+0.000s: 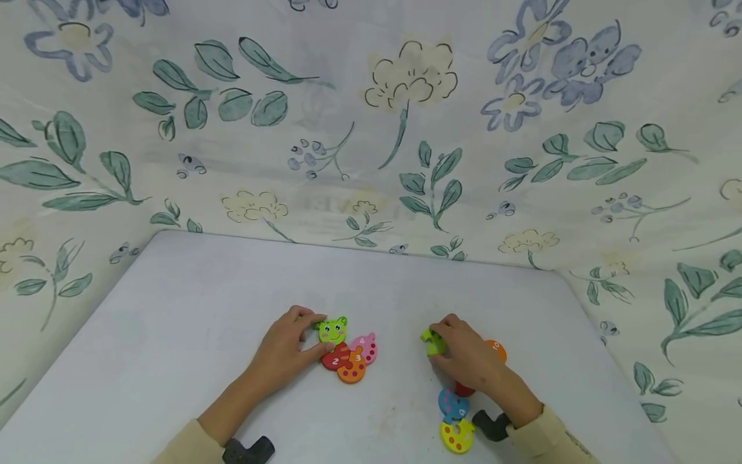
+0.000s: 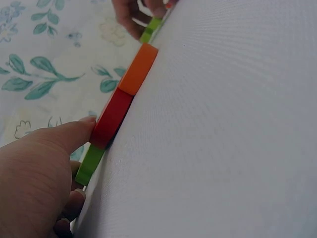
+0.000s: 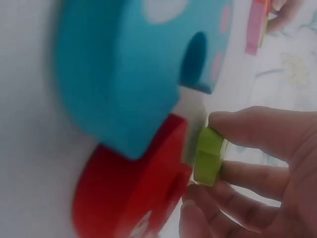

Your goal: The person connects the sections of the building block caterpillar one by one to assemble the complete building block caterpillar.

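Note:
My left hand [image 1: 281,348] holds the green smiling head [image 1: 332,331] of a caterpillar puzzle, fingers at its top, thumb by its lower edge. Joined to the head are a red piece numbered 2 [image 1: 335,358], an orange piece numbered 3 [image 1: 351,371] and a pink piece numbered 4 [image 1: 368,348]. To the right, my right hand [image 1: 466,354] pinches a green puzzle piece [image 3: 208,156] between thumb and fingers. Below that hand lie a blue piece [image 1: 452,405] and a yellow piece [image 1: 456,438]; a red piece [image 3: 119,198] is partly hidden under it.
Beyond my right hand an orange piece numbered 10 [image 1: 496,350] shows in part. The white table [image 1: 232,283] meets a flower-patterned cloth [image 1: 324,129] at its back edge. Black wrist devices [image 1: 250,451] sit by both sleeves.

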Demonstrator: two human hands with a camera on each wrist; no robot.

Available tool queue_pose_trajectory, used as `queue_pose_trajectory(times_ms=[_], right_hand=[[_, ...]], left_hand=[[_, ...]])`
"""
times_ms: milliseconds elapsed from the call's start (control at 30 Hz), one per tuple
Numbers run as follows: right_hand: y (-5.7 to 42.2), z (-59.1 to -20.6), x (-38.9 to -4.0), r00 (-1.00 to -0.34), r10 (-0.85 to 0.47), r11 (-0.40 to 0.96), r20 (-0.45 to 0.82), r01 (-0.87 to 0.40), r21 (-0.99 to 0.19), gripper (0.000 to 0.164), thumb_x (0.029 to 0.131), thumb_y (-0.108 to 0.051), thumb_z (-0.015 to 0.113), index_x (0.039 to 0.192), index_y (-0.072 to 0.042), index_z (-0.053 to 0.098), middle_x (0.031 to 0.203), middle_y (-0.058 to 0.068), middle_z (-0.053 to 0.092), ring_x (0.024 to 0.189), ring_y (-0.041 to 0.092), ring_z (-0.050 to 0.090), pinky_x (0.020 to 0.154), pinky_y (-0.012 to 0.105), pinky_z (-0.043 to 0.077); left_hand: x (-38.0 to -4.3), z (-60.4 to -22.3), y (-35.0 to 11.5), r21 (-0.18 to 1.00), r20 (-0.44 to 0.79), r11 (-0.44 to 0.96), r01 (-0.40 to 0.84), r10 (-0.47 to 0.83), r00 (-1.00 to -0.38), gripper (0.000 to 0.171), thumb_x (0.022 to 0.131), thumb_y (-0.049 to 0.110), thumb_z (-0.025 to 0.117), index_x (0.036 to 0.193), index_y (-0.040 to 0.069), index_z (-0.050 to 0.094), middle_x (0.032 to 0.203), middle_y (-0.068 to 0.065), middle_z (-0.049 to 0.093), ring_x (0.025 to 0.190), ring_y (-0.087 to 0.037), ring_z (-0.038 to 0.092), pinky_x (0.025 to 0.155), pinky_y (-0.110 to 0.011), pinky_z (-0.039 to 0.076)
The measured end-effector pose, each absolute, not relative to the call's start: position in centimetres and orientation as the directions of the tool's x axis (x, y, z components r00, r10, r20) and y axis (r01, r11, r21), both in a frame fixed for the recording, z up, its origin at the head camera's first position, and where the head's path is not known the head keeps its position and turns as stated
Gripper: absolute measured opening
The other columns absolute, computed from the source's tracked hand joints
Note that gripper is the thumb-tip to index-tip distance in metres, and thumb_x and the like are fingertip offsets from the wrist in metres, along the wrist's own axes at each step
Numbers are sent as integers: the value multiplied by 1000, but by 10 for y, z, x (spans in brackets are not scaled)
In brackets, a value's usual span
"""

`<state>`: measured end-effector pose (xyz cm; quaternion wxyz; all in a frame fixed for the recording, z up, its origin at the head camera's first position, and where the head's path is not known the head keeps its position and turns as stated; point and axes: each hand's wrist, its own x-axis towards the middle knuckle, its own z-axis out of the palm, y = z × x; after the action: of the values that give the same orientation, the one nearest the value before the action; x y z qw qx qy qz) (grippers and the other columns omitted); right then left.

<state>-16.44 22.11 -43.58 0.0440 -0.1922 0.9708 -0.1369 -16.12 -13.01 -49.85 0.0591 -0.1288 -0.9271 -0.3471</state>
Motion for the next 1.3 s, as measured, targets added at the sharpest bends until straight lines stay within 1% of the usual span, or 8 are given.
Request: queue_pose_trajectory(times_ms=[467, 733, 933, 1133, 1300], right_hand=[[199, -426, -169, -895, -442, 861, -59, -405, -307, 53, 90, -15, 84, 135, 1, 64, 125, 10, 59, 104, 18, 60, 95, 37, 55], [187, -426, -172, -883, -466, 853, -53, -432, -294, 54, 90, -19, 84, 137, -2, 64, 129, 9, 59, 107, 17, 60, 98, 37, 54], [177, -424, -174, -856, -513, 825, -55, -475, -307, 52, 91, -16, 84, 136, -2, 64, 126, 8, 60, 110, 19, 61, 99, 38, 53], [167, -419, -178, -827, -554, 803, -95, -501, -322, 52, 93, -21, 82, 139, -5, 63, 131, 8, 60, 114, 21, 62, 102, 40, 52], [162, -420, -182, -816, -566, 796, -118, -503, -336, 53, 93, -22, 81, 140, -6, 62, 133, 7, 61, 117, 22, 63, 102, 41, 52]], left_hand=[[-161, -499, -130, 629, 196, 727, 276, 195, -961, 57, 85, 40, 88, 134, 16, 70, 119, 2, 58, 87, -10, 49, 73, -30, 45], [-161, -500, -130, 626, 193, 729, 276, 197, -961, 57, 86, 40, 87, 135, 16, 69, 119, 2, 58, 87, -10, 49, 73, -30, 46], [-161, -498, -131, 627, 187, 730, 272, 198, -962, 56, 86, 39, 87, 135, 17, 69, 119, 2, 58, 87, -10, 49, 73, -30, 45], [-160, -496, -131, 629, 195, 727, 275, 194, -961, 56, 86, 37, 87, 135, 16, 69, 118, 2, 58, 87, -10, 49, 73, -30, 46], [-160, -497, -131, 631, 191, 726, 273, 195, -962, 56, 86, 38, 87, 135, 17, 69, 118, 2, 58, 88, -10, 49, 74, -30, 46]])
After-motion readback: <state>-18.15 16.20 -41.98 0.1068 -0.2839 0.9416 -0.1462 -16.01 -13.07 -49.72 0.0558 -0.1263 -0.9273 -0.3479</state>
